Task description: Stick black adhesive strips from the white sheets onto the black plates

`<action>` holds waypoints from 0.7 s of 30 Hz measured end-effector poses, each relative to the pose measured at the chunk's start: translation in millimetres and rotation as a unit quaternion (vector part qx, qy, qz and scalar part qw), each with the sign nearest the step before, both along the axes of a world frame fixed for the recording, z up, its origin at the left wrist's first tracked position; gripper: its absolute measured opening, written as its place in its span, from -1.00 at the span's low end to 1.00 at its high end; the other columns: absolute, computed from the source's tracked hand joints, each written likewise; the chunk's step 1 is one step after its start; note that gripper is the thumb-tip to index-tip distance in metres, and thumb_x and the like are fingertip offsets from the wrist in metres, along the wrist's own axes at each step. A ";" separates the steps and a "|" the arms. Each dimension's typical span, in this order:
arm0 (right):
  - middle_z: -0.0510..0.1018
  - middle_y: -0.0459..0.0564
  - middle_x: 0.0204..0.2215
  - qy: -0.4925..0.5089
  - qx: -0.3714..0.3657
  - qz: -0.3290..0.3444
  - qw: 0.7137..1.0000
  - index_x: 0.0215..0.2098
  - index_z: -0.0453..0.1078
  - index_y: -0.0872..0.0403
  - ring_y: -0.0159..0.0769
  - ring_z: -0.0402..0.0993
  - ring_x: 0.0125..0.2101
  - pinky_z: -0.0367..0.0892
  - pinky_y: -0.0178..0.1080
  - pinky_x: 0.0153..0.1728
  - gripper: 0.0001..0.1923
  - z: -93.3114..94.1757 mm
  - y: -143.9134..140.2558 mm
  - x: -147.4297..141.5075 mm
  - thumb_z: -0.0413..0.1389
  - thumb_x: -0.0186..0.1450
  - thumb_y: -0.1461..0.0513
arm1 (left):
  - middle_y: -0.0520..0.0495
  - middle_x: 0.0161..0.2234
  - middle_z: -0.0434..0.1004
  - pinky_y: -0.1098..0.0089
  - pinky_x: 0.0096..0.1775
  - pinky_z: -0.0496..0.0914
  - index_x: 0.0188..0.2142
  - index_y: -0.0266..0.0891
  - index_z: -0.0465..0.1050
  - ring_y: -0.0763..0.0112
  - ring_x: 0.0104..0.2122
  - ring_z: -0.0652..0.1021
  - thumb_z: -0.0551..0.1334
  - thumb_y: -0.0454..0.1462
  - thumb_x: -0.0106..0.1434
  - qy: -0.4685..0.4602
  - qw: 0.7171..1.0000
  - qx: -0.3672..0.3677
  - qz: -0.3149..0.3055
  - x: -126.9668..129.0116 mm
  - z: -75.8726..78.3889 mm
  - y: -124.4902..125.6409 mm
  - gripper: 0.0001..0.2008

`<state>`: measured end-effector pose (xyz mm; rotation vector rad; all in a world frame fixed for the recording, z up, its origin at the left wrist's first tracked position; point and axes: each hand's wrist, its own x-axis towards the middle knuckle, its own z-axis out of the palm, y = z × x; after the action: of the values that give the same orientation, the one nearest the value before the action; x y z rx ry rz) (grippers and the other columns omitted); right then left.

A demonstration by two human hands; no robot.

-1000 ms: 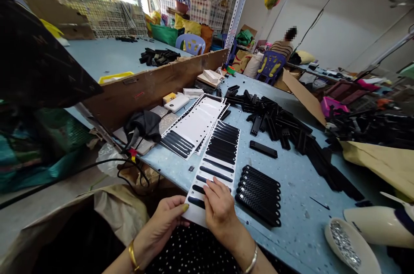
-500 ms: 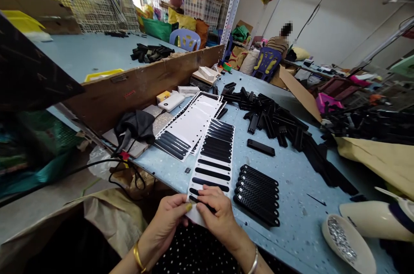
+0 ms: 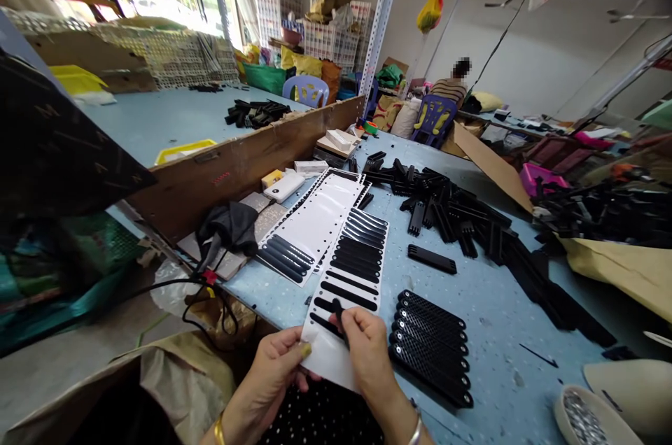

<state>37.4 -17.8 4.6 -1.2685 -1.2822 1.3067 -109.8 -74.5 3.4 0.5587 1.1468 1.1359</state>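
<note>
My left hand (image 3: 281, 368) pinches the near left corner of a white backing sheet (image 3: 328, 354) that carries rows of black strips. Between the thumb and fingers of my right hand (image 3: 370, 350) is one black adhesive strip (image 3: 339, 312), lifted at an angle above the sheet. Right of the sheet lies a neat row of black textured bars (image 3: 430, 347) with small round metal-looking ends. A single black bar (image 3: 432, 259) rests beyond them. Another white sheet (image 3: 315, 217), with a few dark strips on its near end, lies farther off on the left.
A heap of black bars (image 3: 446, 200) covers the table's far right side. A wooden board (image 3: 246, 154) edges the left. A white bowl of small metal pieces (image 3: 582, 417) stands at the near right. Dark cloth (image 3: 228, 228) lies left. A seated person (image 3: 449, 88) is in the background.
My right hand has peeled a black strip up from the sheet and raised it. My left hand still grips the corner. The camera view has shifted slightly.
</note>
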 end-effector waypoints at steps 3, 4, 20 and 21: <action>0.55 -0.05 -0.53 0.124 -0.030 -0.059 0.990 -0.42 0.47 0.13 -0.34 0.48 -0.56 0.43 -0.28 -0.45 -0.66 22.6 20.9 4.5 0.18 0.24 0.00 | -0.08 -0.55 0.59 0.52 -0.65 0.36 -0.24 -0.34 0.56 0.34 -0.59 0.55 0.47 -0.02 -0.08 0.086 0.995 0.000 0.057 -12.3 1.8 1.2 -0.49; 0.56 -0.05 -0.50 0.146 -0.017 -0.079 0.986 -0.36 0.48 0.12 -0.36 0.48 -0.55 0.44 -0.28 -0.44 -0.67 32.0 26.7 9.0 0.22 0.22 0.00 | -0.06 -0.58 0.58 0.50 -0.66 0.36 -0.22 -0.33 0.55 0.32 -0.60 0.55 0.46 0.01 -0.09 0.123 0.990 0.004 0.073 -17.2 1.3 1.7 -0.46; 0.54 -0.03 -0.57 -0.148 0.249 -0.006 0.957 -0.21 0.62 -0.03 -0.28 0.50 -0.58 0.44 -0.33 -0.56 -0.76 17.1 -42.0 91.1 0.18 0.28 0.07 | -0.01 -0.55 0.53 0.47 -0.57 0.31 -0.26 -0.17 0.60 0.42 -0.63 0.44 0.45 -0.12 0.01 0.357 0.920 0.149 0.068 0.2 30.2 -8.1 -0.70; 0.53 -0.03 -0.58 -0.173 0.296 0.002 0.939 -0.21 0.62 -0.04 -0.27 0.51 -0.57 0.45 -0.32 -0.55 -0.75 13.7 -47.3 86.9 0.14 0.31 0.06 | -0.01 -0.56 0.52 0.48 -0.60 0.29 -0.33 -0.21 0.59 0.44 -0.65 0.43 0.44 -0.10 0.02 0.273 0.955 0.116 0.001 14.9 31.9 -8.4 -0.72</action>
<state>124.3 -65.0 18.4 -1.0743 -1.7575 0.6203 -94.9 -82.9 35.3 1.1031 1.4886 1.1583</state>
